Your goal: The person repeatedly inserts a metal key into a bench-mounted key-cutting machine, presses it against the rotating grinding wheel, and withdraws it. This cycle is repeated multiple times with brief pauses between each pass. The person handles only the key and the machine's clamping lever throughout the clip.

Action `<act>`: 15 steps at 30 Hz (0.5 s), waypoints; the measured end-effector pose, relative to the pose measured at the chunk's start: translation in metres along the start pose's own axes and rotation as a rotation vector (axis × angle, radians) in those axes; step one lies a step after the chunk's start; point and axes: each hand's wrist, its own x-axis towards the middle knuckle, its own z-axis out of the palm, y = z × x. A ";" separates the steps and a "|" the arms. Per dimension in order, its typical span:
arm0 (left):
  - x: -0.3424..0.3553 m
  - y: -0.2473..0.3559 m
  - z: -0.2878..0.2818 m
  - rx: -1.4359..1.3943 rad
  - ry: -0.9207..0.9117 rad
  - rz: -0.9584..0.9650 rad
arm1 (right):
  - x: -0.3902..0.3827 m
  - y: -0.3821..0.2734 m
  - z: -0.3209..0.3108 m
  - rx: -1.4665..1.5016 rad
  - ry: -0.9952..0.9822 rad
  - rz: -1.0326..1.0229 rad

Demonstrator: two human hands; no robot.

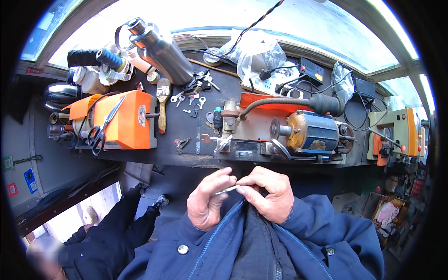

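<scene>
My left hand [209, 196] and my right hand [267, 195] meet below the bench edge, in front of my open dark blue jacket, their fingers closed on a small thin silvery piece [228, 189]; its exact shape is too small to make out. Just beyond them on the dark bench [196, 157] is a key machine with a blue motor [319, 130], a metal vise [229, 119] and silvery keys [222, 145] at its front. More loose keys [193, 98] lie farther back, beside a paintbrush [162, 107].
An orange machine [126, 126] with scissors [100, 133], a steel flask [163, 56] and spools [106, 60] fill the left; a power strip [266, 83], cables and a beige machine [394, 135] are at back and right. A person in dark clothes [107, 242] is at lower left.
</scene>
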 end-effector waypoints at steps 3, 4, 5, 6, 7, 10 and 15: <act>0.003 -0.009 0.004 0.093 -0.006 0.155 | -0.005 0.003 -0.006 -0.079 0.052 -0.101; 0.003 -0.010 0.006 0.085 -0.002 0.173 | -0.005 0.003 -0.007 -0.092 0.069 -0.129; 0.003 -0.011 0.006 0.082 -0.001 0.192 | -0.006 0.004 -0.009 -0.086 0.069 -0.132; 0.002 -0.012 0.007 0.078 0.001 0.211 | -0.007 0.005 -0.011 -0.095 0.077 -0.148; 0.003 -0.013 0.010 0.067 0.024 0.229 | -0.008 0.005 -0.012 -0.094 0.088 -0.158; 0.003 -0.012 0.019 -0.025 0.042 0.149 | -0.011 0.007 -0.016 -0.097 0.110 -0.155; 0.008 -0.012 0.027 0.019 0.017 0.184 | -0.016 0.012 -0.024 -0.053 0.101 -0.033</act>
